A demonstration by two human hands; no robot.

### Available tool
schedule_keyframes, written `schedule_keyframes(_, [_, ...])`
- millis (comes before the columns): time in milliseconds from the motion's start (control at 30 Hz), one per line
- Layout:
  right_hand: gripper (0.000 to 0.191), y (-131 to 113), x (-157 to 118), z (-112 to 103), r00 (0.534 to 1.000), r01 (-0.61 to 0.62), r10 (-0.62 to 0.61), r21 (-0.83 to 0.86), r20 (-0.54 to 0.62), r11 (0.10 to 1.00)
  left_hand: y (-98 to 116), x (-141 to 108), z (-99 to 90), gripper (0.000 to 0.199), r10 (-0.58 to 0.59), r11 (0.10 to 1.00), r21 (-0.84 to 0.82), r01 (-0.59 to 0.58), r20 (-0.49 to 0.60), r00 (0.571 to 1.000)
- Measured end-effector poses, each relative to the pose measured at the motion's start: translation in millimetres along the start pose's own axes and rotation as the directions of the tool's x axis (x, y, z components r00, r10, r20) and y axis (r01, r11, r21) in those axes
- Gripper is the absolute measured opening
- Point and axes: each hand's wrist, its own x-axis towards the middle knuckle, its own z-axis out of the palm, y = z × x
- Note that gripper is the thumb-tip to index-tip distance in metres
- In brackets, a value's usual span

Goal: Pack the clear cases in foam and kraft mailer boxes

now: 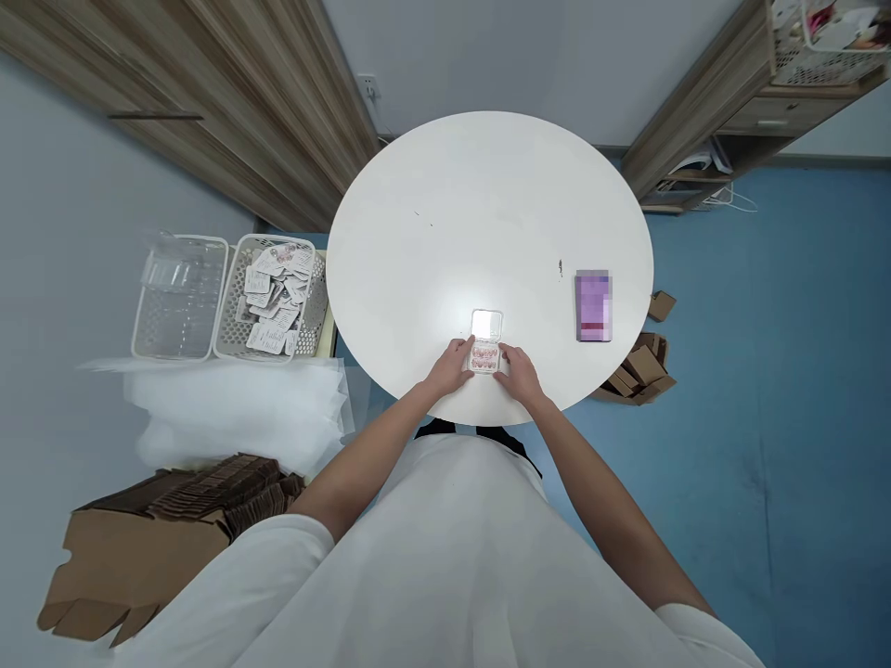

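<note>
On the white round table (480, 204), near its front edge, lies a small clear plastic case (485, 357) with its lid tipped open away from me. Two rows of small pink and white pieces sit inside; they look like press-on nails, though they are too small to be sure. My left hand (451, 367) grips the case's left side with thumb and fingers. From the right side, my right hand (520, 373) holds it the same way, fingertips at the edge.
A purple box (593, 306), partly blurred, lies on the table's right side. At left stand a white basket of printed cards (306, 306), a basket of clear plastic (221, 306), white sheets (237, 408) and flat cardboard (139, 547). Cardboard boxes (644, 366) sit right of the table.
</note>
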Motion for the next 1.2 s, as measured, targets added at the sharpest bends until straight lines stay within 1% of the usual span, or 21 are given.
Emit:
schedule_keyframes(100, [0.064,-2.2,-5.0,4.2,0.995,-0.087,0.093,0.143,-0.031,0.986,-0.4,-4.3,3.4,0.072,-0.092,0.985,-0.149,0.083,-0.055,0.994])
schedule_keyframes(167, [0.065,-3.5,-6.9,8.0,0.986,-0.15,0.162,0.236,-0.032,0.96,0.0,-6.3,5.7,0.061,-0.146,0.963,-0.237,0.125,-0.074,0.986])
schedule_keyframes(233, [0.067,-5.3,-7.8,11.7,0.978,-0.191,0.206,0.286,-0.022,0.939,0.7,-7.6,6.5,0.045,-0.148,0.946,-0.299,0.127,-0.047,0.988])
schedule_keyframes(300, [0.07,-8.7,-9.3,15.2,0.976,-0.2,0.218,0.31,-0.023,0.929,1.1,-9.3,5.1,0.034,-0.134,0.929,-0.35,0.124,-0.006,0.991])
schedule_keyframes(367, [0.07,-14.8,-12.6,18.1,0.977,-0.181,0.208,0.341,-0.043,0.922,0.8,-13.0,1.1,0.034,-0.16,0.897,-0.419,0.145,0.0,0.987])
schedule_keyframes(433, [0.069,-24.1,-17.9,20.3,0.978,-0.149,0.194,0.389,-0.078,0.909,-0.2,-19.5,-5.4,0.041,-0.209,0.848,-0.502,0.169,-0.023,0.978])
schedule_keyframes(500, [0.067,-36.4,-24.3,21.4,0.978,-0.115,0.18,0.443,-0.107,0.889,-1.3,-28.3,-14.0,0.046,-0.225,0.807,-0.569,0.161,-0.043,0.973])
schedule_keyframes(600, [0.067,-57.7,-33.4,19.9,0.981,-0.064,0.15,0.524,-0.124,0.849,-1.0,-43.2,-29.4,0.045,-0.16,0.771,-0.629,0.096,-0.046,0.986])
schedule_keyframes(733, [0.068,-83.8,-41.2,12.5,0.989,-0.025,0.114,0.642,-0.098,0.767,4.0,-60.1,-51.1,0.046,-0.061,0.717,-0.697,0.023,-0.03,0.998])
schedule_keyframes(833, [0.069,-97.0,-42.8,6.1,0.992,-0.019,0.1,0.713,-0.073,0.701,8.4,-69.0,-65.8,0.048,-0.014,0.675,-0.738,-0.02,-0.04,0.999])
schedule_keyframes(900, [0.064,-103.0,-41.6,2.3,0.989,-0.031,0.129,0.75,-0.072,0.66,10.6,-73.4,-73.4,0.05,0.01,0.65,-0.759,-0.038,-0.041,0.999])
schedule_keyframes(967, [0.052,-108.0,-38.8,-1.2,0.983,-0.063,0.176,0.801,-0.053,0.595,11.9,-76.8,-78.3,0.05,0.029,0.633,-0.773,-0.045,-0.034,0.999])
schedule_keyframes(1033, [0.041,-112.8,-35.1,-4.6,0.981,-0.115,0.19,0.862,0.022,0.494,12.4,-79.4,-80.5,0.05,0.045,0.624,-0.78,-0.046,-0.023,0.999])
schedule_keyframes(1100, [0.039,-117.3,-31.1,-7.6,0.98,-0.164,0.168,0.903,0.104,0.397,12.6,-81.4,-80.8,0.049,0.061,0.62,-0.784,-0.039,-0.002,0.998])
schedule_keyframes(1133, [0.039,-119.2,-29.3,-8.8,0.979,-0.177,0.16,0.913,0.126,0.368,12.6,-82.2,-80.5,0.049,0.067,0.616,-0.787,-0.033,0.01,0.998])
schedule_keyframes(1200, [0.037,-122.2,-26.5,-10.5,0.978,-0.174,0.172,0.918,0.119,0.356,12.4,-83.7,-80.0,0.051,0.072,0.602,-0.798,-0.019,0.031,0.997])
